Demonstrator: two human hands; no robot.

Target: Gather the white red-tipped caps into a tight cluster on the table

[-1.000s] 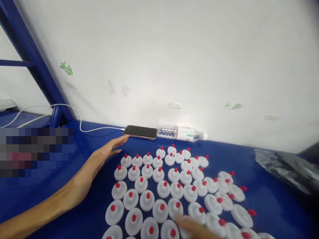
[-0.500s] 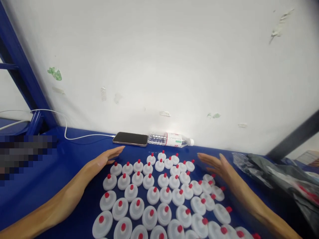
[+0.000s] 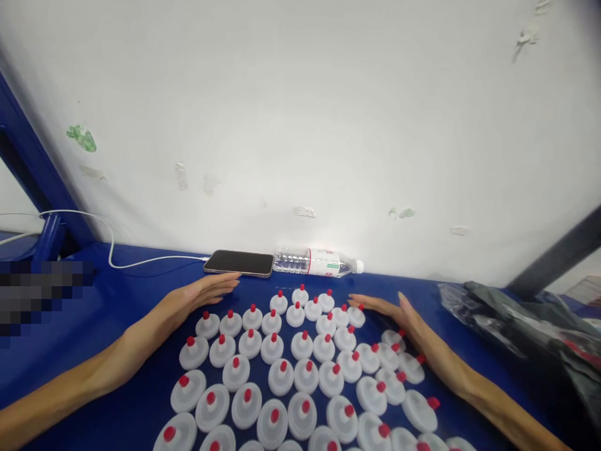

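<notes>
head view: left hand (image 3: 197, 295) flat and open on the blue desk (image 3: 117, 300), at the left edge of the caps (image 3: 300, 363). right hand (image 3: 399, 316) open too, fingers touching caps on the right. phone (image 3: 238, 263) and bottle (image 3: 317, 263) along the far edge, black bag (image 3: 516, 319) at the right edge.

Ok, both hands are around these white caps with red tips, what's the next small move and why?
Probably draw the left hand and right hand inward, since the white plastic caps with red tips lie loosely spread between both open palms.
</notes>
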